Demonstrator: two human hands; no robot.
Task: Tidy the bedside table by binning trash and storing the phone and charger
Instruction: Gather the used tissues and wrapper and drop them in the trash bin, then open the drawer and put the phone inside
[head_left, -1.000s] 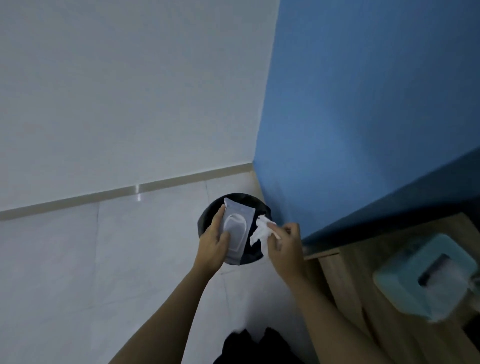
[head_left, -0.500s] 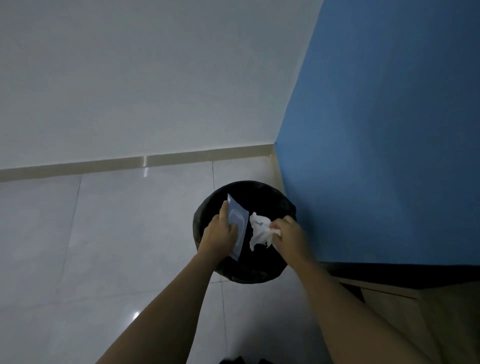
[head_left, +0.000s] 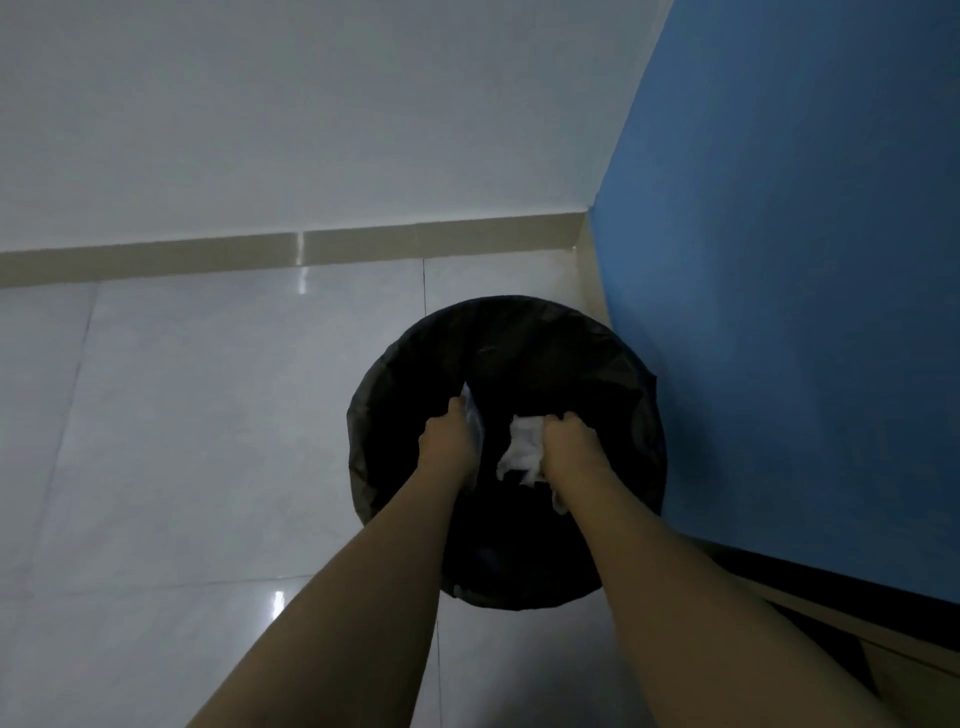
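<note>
A round bin (head_left: 395, 374) lined with a black bag stands on the floor against the blue wall. Both my hands are down inside its mouth. My left hand (head_left: 447, 441) grips a flat clear plastic wrapper (head_left: 474, 421), seen edge-on beside my fingers. My right hand (head_left: 571, 447) holds a crumpled white tissue (head_left: 524, 449), which hangs to the left of my fist over the dark inside of the bin.
A blue wall (head_left: 805, 312) runs along the right, close to the bin. Pale glossy floor tiles (head_left: 208, 441) spread to the left, ending at a beige skirting (head_left: 311, 247) under a white wall. A wooden furniture edge (head_left: 893, 654) shows at the lower right.
The view has come closer to the bin. Both hands have gone from above the rim down into the bin's mouth, still holding the wrapper and the tissue. The bedside table has left the view.
</note>
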